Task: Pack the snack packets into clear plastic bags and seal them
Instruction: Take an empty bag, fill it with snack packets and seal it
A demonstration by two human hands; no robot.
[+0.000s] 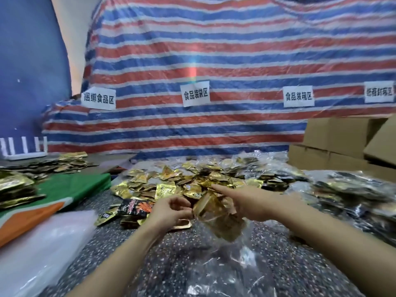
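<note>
A heap of gold snack packets [177,183] lies in the middle of the speckled table [120,243]. A clear plastic bag [216,219] with several gold packets inside sits between my hands, its mouth toward the heap. My left hand [171,213] pinches the bag's left edge with curled fingers. On the bag's right side, my right hand [242,200] holds the bag, its index finger stretched out to the heap. A black and red packet [135,207] lies just left of my left hand.
Filled clear bags [353,194] pile up at the right, with cardboard boxes [342,138] behind them. More gold packets [19,185] sit on a green and orange sheet [70,189] at left. Empty clear bags [42,243] lie front left. A striped tarp [214,61] with paper labels hangs behind.
</note>
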